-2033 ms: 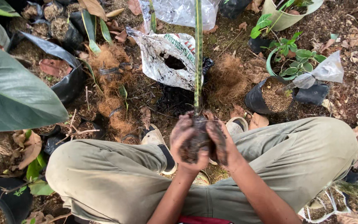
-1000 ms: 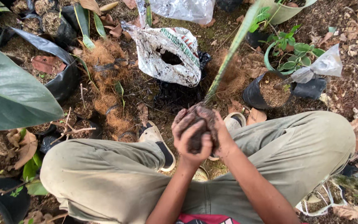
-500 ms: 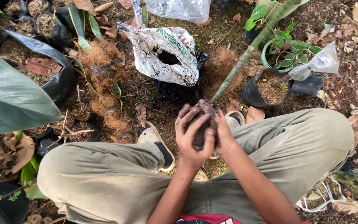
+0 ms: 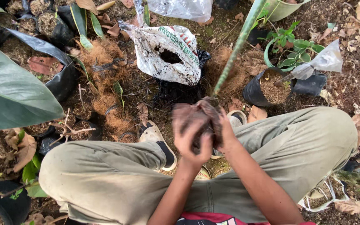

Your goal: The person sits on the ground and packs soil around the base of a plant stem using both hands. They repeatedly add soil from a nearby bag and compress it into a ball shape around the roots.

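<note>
Ground [image 4: 213, 37]: dark soil, dry leaves, loose coir fibre [image 4: 101, 62], all rough and crumbly. Big leaf [image 4: 9, 91] at left edge, glossy, smooth, stiff-looking. Person squats, knees wide, khaki trousers [image 4: 105, 179] dusty; sandal [image 4: 157, 139] between the knees. White sack [image 4: 167, 52] ahead, woven plastic, dirty, crumpled, with a torn hole. Black grow bag [image 4: 267, 89] to the right, thin soft film, filled with brown fibre mix, standing upright. Small potted plant [image 4: 290, 50] behind it, round green leaves. Stem [image 4: 238, 46]: long, thin, green, mottled, leaning up and to the right out of frame. It runs down into the root ball [image 4: 207, 121], a dark clod of soil and roots held in front of the knees, above the ground. Left hand [image 4: 192, 139] wraps the clod from the near side, grip clenched on it, motion-blurred. Right hand [image 4: 226, 131] cups the far right side, grip also closed on the clod, fingers mostly hidden. Handling judgement: clod light but crumbly, sheds soil if squeezed; stem likely stiff yet snappable where it meets the roots. Best hold is both palms under and around the clod, not the stem.
</note>
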`<move>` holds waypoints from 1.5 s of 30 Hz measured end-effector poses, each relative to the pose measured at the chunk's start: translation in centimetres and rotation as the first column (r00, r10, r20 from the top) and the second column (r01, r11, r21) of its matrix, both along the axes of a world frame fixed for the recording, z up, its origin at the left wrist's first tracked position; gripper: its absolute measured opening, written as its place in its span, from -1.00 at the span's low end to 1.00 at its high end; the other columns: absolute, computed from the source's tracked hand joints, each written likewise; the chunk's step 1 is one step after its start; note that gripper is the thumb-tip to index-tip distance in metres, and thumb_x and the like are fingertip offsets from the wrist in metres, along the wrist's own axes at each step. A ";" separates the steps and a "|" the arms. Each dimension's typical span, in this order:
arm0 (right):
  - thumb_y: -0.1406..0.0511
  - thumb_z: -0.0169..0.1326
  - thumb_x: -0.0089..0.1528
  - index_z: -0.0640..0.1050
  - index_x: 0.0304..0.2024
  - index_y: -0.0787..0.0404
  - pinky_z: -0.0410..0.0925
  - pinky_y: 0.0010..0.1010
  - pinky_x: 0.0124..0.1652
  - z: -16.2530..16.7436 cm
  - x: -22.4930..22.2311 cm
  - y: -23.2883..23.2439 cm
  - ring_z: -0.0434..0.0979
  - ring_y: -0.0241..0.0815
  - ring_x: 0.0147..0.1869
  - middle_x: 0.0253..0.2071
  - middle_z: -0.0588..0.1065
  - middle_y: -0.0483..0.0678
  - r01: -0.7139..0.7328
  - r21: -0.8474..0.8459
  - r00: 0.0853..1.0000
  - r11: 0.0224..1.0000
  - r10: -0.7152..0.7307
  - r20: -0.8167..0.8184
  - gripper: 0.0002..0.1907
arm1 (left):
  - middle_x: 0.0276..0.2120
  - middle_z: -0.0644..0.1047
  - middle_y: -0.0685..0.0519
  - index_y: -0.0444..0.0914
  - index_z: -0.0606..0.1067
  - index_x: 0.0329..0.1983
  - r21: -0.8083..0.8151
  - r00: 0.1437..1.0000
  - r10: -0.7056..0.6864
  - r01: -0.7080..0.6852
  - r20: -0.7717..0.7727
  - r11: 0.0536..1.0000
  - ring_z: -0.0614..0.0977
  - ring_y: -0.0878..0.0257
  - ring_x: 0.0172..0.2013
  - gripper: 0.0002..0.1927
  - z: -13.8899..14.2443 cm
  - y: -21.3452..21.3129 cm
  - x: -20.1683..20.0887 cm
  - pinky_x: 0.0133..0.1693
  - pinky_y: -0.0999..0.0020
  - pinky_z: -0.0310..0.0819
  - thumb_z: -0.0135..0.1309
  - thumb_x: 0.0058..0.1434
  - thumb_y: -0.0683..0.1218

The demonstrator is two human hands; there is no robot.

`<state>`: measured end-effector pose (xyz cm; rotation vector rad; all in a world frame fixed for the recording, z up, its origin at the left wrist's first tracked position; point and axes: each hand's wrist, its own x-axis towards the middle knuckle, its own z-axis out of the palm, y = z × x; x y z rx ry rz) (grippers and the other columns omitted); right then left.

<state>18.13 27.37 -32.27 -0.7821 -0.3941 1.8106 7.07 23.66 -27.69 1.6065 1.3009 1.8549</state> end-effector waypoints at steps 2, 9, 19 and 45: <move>0.17 0.03 0.30 0.43 0.12 0.06 0.50 -0.19 0.01 -0.8 -0.2 -0.4 0.57 -0.13 0.01 -0.01 0.51 -0.04 0.054 -0.194 0.994 0.980 -0.035 0.105 -0.65 | 0.04 0.58 -0.12 -0.26 0.62 -0.04 -0.048 0.993 0.026 -0.032 -0.116 0.998 0.55 -0.05 0.28 -0.74 0.0 -0.4 0.3 0.46 -0.08 0.30 0.03 0.43 -0.02; 0.10 0.09 0.29 0.44 0.10 0.14 0.52 -0.25 0.04 2.1 0.8 -0.8 0.58 -0.15 0.05 0.00 0.51 -0.05 -0.069 -0.061 0.990 0.996 0.075 0.117 -0.60 | 0.13 0.56 -0.19 -0.32 0.61 -0.01 -0.189 0.839 -0.065 0.196 0.540 0.962 0.52 -0.09 0.30 -0.71 1.4 0.8 -0.8 0.44 -0.06 0.28 -0.01 0.42 -0.04; 0.22 0.16 0.33 0.47 0.09 0.16 0.48 -0.22 0.02 0.8 -0.5 -1.4 0.53 -0.11 0.03 -0.02 0.51 -0.02 0.043 -0.097 0.988 0.994 -0.057 -0.140 -0.68 | 0.10 0.51 -0.10 -0.27 0.57 0.04 0.065 0.993 -0.011 0.019 -0.120 0.998 0.54 -0.03 0.24 -0.66 0.9 0.2 0.1 0.32 0.03 0.41 0.15 0.18 -0.14; 0.02 0.09 0.33 0.51 0.05 0.21 0.43 -0.13 0.21 3.7 0.8 -0.3 0.53 -0.04 0.21 0.15 0.52 0.04 -0.088 0.175 0.987 0.981 0.110 -0.119 -0.56 | 0.29 0.39 -0.22 -0.29 0.49 0.13 -0.113 0.845 -0.109 0.195 0.523 0.974 0.29 -0.13 0.42 -0.59 1.0 0.4 0.6 0.48 -0.08 0.03 -0.06 0.36 0.05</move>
